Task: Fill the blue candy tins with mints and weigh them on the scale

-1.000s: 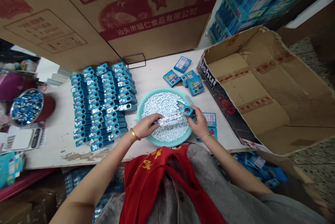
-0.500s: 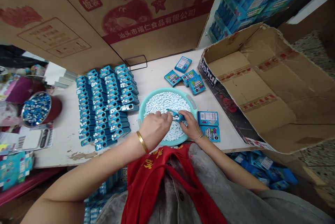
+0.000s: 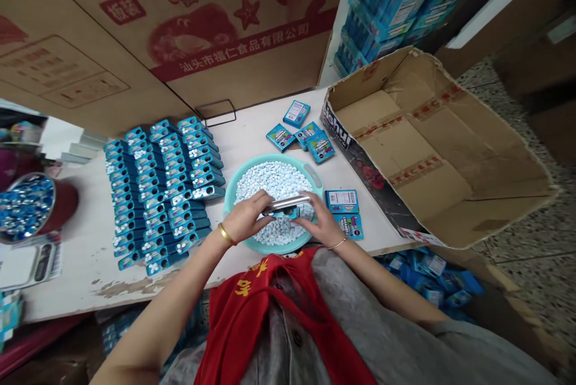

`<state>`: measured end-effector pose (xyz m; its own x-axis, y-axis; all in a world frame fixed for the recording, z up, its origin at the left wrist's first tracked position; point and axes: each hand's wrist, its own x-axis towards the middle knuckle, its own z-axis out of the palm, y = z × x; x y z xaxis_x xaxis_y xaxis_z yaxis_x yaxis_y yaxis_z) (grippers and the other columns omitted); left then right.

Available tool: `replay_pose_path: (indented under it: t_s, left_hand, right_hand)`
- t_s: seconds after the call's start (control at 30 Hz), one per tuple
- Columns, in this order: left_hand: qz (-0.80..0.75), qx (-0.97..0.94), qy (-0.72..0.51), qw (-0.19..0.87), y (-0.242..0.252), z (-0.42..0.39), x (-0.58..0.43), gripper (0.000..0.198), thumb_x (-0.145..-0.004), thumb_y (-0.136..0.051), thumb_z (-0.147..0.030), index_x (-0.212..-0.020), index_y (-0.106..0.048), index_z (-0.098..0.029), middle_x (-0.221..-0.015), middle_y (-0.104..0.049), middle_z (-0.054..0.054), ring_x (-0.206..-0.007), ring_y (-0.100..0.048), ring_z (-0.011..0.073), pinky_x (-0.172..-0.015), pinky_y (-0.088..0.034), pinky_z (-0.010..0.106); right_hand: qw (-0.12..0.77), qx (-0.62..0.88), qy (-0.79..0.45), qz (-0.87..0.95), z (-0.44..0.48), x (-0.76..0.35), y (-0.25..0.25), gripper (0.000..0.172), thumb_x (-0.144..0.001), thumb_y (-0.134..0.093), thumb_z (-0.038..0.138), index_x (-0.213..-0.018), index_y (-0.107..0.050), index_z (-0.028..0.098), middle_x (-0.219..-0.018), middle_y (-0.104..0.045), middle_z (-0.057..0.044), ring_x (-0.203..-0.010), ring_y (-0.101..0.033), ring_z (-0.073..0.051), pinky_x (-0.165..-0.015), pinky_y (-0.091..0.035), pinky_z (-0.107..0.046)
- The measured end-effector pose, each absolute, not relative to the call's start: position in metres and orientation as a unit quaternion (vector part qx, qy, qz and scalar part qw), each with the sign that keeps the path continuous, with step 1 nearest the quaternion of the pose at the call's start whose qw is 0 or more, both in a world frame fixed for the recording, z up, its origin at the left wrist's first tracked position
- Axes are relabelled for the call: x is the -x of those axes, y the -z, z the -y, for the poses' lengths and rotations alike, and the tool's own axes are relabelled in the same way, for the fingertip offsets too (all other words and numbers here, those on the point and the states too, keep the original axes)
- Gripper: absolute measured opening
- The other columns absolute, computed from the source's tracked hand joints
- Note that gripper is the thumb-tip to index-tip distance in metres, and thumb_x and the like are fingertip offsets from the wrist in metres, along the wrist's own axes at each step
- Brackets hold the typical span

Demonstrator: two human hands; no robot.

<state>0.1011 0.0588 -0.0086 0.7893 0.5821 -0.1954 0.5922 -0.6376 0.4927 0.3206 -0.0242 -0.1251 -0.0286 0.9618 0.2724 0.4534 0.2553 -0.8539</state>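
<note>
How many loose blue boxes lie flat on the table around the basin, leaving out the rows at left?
6. Four boxes lie behind the basin, beside the carton; two lie right of it, by the right hand. Others may be hidden.

Red apron over grey, and a band at each wrist.

We wear a red apron whose broad straps run up over the chest, with yellow characters printed near its top edge. Under it we have a grey shirt, soft and slightly creased, closed down the front with small dark buttons. Its sleeves end out of view, so both our forearms show bare. Just behind our left hand sits a plain gold bangle, smooth and fairly thick. Just behind our right hand lies a thin bracelet, a fine pale loop, slimmer than the bangle.
</note>
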Motion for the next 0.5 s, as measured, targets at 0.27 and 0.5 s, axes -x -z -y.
replay_pose_path:
  t_s: [0.27,0.5]
  left_hand:
    - [-0.525,-0.828,-0.086,0.176,-0.022,-0.039,-0.002,0.024,-0.085,-0.059,-0.035,-0.103,-0.057,-0.018,-0.091,-0.057,0.004,-0.082,-0.054,0.0166,-0.073,-0.045,0.027]
    - [-0.635,-0.766,-0.035,0.092,-0.003,-0.058,0.074,0.031,-0.076,-0.062,-0.042,-0.093,-0.060,-0.016,-0.080,-0.055,0.003,-0.071,-0.053,0.0170,-0.065,-0.043,0.027]
  right_hand:
    - [0.048,0.729,-0.196,0.655,0.036,-0.424,0.199,0.074,-0.071,-0.061,0.020,-0.140,-0.036,0.014,-0.141,-0.042,-0.022,-0.137,-0.028,-0.042,-0.103,-0.036,-0.058]
    - [0.011,0.713,-0.157,0.684,-0.013,-0.422,0.206,0.071,-0.071,-0.067,0.031,-0.135,-0.040,0.016,-0.137,-0.043,-0.022,-0.115,-0.048,-0.038,-0.085,-0.049,-0.049]
